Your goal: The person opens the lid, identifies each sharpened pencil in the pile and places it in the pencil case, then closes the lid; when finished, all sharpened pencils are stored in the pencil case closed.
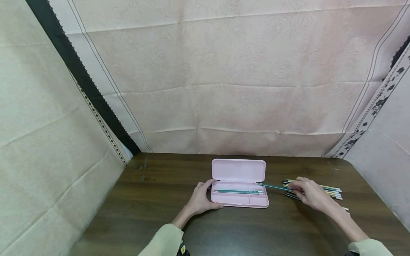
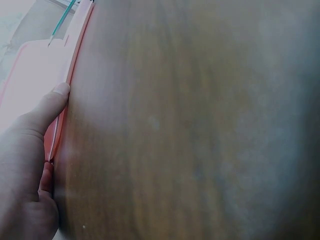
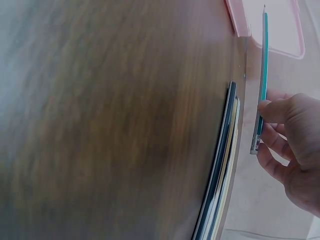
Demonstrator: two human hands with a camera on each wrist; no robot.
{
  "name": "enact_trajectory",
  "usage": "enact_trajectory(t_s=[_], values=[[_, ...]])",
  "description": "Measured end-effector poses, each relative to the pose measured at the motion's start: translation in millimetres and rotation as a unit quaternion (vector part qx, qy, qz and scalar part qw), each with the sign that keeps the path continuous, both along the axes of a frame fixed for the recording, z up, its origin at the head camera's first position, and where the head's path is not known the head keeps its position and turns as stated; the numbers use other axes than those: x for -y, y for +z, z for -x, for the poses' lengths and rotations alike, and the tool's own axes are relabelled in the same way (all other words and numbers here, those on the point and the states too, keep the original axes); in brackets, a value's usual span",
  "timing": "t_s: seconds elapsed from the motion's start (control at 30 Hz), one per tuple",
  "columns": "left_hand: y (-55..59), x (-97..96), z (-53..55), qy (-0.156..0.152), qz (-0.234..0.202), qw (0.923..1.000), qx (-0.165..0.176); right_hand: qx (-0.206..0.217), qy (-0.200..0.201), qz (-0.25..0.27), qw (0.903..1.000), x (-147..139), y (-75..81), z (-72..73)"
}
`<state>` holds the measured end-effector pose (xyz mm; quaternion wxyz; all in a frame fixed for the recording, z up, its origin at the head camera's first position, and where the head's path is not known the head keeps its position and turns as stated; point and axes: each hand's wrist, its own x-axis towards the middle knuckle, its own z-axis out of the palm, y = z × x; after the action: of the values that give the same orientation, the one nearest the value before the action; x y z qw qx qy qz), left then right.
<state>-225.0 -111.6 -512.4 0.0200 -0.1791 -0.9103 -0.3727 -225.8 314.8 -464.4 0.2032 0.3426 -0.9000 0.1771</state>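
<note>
An open pink pencil case (image 1: 238, 170) lies on the table with its lid tipped back. Green pencils (image 1: 238, 192) lie lengthwise in its tray. My left hand (image 1: 201, 199) grips the case's left end, thumb at the front edge and fingers by the hinge side; the left wrist view shows the thumb (image 2: 52, 102) on the pink rim. Between thumb and fingers, my right hand (image 1: 309, 193) pinches a teal pencil (image 3: 265, 65) near its eraser end. The pencil's tip points left, over the right end of the case.
Under and beside the right hand lies a loose pile of several pencils (image 1: 334, 193), dark and light ones, on the brown wooden table (image 1: 153, 199). Pale patterned cloth (image 1: 237, 78) hangs behind the table's far edge and along both sides.
</note>
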Motion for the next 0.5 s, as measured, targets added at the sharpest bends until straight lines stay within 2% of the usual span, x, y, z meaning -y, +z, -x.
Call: enact_trajectory(t_s=[0.4,0.5], values=[[-1.5,-0.3,1.0,-0.007,-0.004,0.9999,-0.011,0.067,-0.007,0.001,0.9977,24.6,-0.3,5.3],[-1.9,0.1,0.9,-0.006,-0.005,0.9999,-0.011,0.072,-0.005,0.002,0.9974,29.9,-1.2,7.0]])
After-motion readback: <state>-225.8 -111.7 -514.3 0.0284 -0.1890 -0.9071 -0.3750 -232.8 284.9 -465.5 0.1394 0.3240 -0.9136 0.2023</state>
